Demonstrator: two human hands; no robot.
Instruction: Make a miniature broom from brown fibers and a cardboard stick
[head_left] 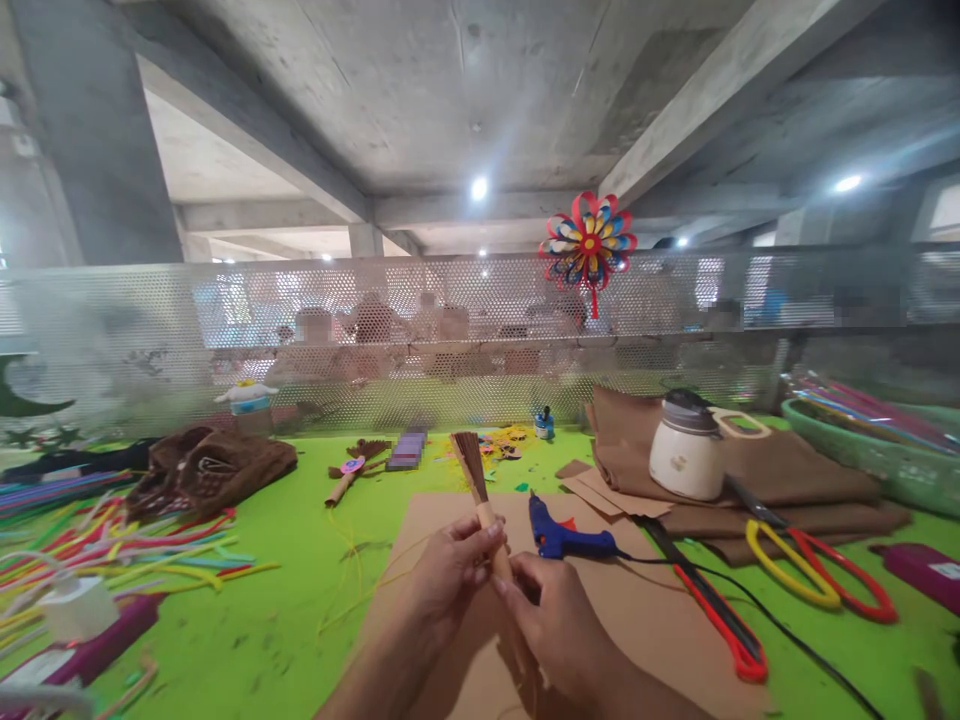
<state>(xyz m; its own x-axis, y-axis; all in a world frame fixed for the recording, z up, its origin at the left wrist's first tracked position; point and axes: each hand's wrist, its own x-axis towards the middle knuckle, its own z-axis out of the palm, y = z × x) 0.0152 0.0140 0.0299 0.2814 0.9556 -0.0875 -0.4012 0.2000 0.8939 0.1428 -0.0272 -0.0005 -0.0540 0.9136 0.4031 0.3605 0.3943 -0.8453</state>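
A slim brown paper roll point(470, 465) with a finely fringed top end and a tan band round its middle is tilted up between my hands. My left hand point(454, 572) pinches it at the band. Just below, my right hand point(561, 615) closes thumb and fingers on the same roll, hiding part of it. Beneath both hands lies a tan cardboard sheet point(637, 620). Close beyond my right hand, a blue glue gun point(574, 535) rests on the sheet, its black cord running right. A similar small fringed brown piece with a pink round sticker point(351, 467) lies farther left.
Colourful pipe cleaners point(150, 560) and a purple power strip point(127, 630) cover the left side. On the right are scissors point(799, 565), a red-and-black long tool point(720, 620), folded brown material point(810, 480), a white jar point(686, 460) and a green basket point(840, 455). A perforated screen point(450, 390) stands behind.
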